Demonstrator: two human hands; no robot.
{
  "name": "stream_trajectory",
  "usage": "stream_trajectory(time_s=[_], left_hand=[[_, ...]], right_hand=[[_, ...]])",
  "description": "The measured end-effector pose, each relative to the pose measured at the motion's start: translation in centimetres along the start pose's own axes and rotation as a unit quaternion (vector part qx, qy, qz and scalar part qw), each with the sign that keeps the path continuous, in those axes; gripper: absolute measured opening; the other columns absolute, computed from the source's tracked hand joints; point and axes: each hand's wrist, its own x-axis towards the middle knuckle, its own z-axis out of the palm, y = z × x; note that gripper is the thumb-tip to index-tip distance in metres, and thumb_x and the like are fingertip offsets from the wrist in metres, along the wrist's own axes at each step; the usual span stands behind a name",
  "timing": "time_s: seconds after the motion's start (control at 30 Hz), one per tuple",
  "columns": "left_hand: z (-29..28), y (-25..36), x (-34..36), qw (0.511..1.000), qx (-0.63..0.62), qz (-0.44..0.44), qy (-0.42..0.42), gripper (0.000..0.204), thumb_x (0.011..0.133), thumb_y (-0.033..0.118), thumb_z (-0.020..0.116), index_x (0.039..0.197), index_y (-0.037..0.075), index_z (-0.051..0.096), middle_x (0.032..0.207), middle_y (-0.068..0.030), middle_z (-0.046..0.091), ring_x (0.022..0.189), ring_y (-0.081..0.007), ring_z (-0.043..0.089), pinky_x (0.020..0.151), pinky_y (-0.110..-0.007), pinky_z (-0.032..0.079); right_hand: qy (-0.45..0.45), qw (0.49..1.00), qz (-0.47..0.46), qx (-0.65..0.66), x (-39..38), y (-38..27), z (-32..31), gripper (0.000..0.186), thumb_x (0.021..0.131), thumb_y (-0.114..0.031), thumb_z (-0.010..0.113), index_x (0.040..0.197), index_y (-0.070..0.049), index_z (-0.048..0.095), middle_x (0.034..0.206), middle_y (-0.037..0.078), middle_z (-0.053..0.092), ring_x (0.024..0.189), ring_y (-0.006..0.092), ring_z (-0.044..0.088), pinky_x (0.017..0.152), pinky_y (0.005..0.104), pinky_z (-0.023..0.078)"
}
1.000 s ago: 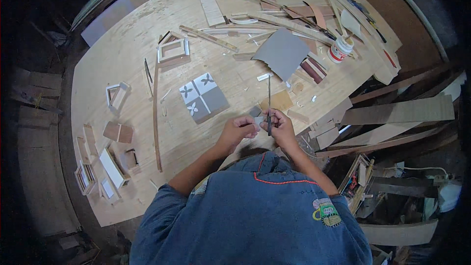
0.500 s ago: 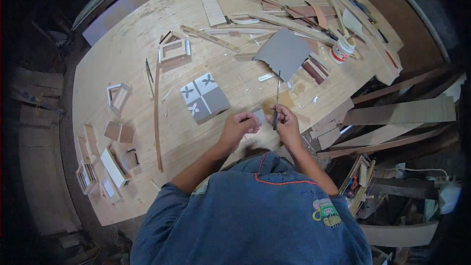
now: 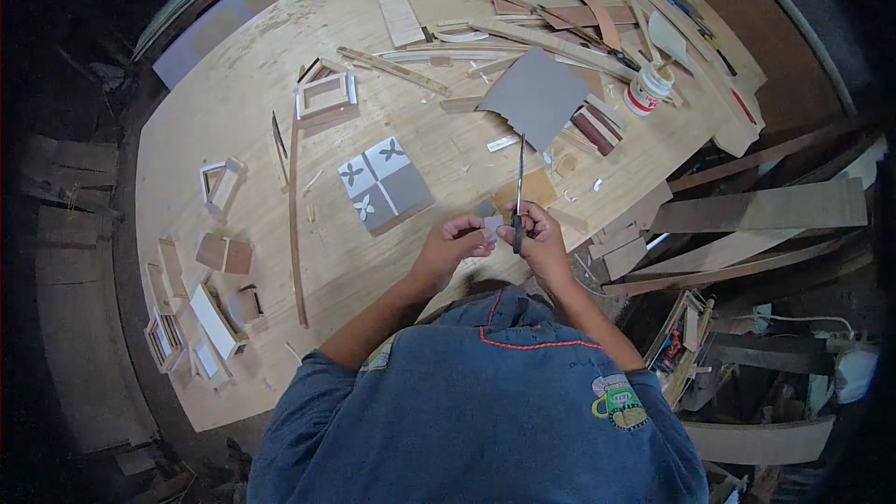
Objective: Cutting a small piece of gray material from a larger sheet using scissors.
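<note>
left hand (image 3: 452, 247): fingers closed, pinching grey piece (image 3: 493, 223) | right hand (image 3: 541, 241): curled round scissors (image 3: 520, 189), tips pointing away | patterned panel (image 3: 403, 189): on table (image 3: 359, 271), beyond left hand

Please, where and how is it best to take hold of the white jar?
Probably around the middle of the jar, coming from the person's side. Its body is round and seems to stand upright, the table just in front is bare, and wood strips crowd its far side.
</note>
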Motion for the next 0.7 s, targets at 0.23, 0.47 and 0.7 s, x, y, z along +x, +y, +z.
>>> stream_trajectory(time_s=[0.23, 0.47, 0.7], left_hand=[[1.0, 0.5, -0.3, 1.000, 0.010, 0.014, 0.005, 0.019, 0.081, 0.014, 0.058, 0.095, 0.000, 0.055, 0.083, -0.0048, 0.058, 0.075, -0.0115, 0.056, 0.069, -0.024, 0.046], [-1.1, 0.5, 0.4, 0.997, -0.003, 0.043, 0.059, 0.017, 0.078, 0.010, 0.057, 0.090, -0.001, 0.057, 0.076, -0.0047, 0.058, 0.068, -0.0109, 0.054, 0.063, -0.023, 0.044], [-2.2, 1.3, 0.8, 0.997, 0.051, 0.033, 0.042, 0.013, 0.075, 0.010, 0.057, 0.082, -0.002, 0.058, 0.072, -0.0040, 0.057, 0.063, -0.0106, 0.053, 0.060, -0.023, 0.044]], right_hand=[[0.030, 0.999, -0.009, 0.039, 0.0, -0.3, 0.2, 0.034, 0.071, -0.005, 0.067, 0.101, -0.004, 0.052, 0.068, -0.008, 0.048, 0.059, 0.0006, 0.041, 0.053, 0.0148, 0.032], [-0.087, 0.993, 0.045, -0.070, -1.2, 0.2, -2.2, 0.027, 0.074, -0.009, 0.065, 0.098, -0.003, 0.055, 0.070, -0.004, 0.052, 0.064, 0.0011, 0.045, 0.055, 0.0160, 0.034], [-0.217, 0.958, 0.020, -0.185, -2.7, 0.1, -3.7, 0.031, 0.074, -0.021, 0.066, 0.097, -0.003, 0.057, 0.069, -0.002, 0.052, 0.064, 0.0057, 0.044, 0.056, 0.0208, 0.037]])
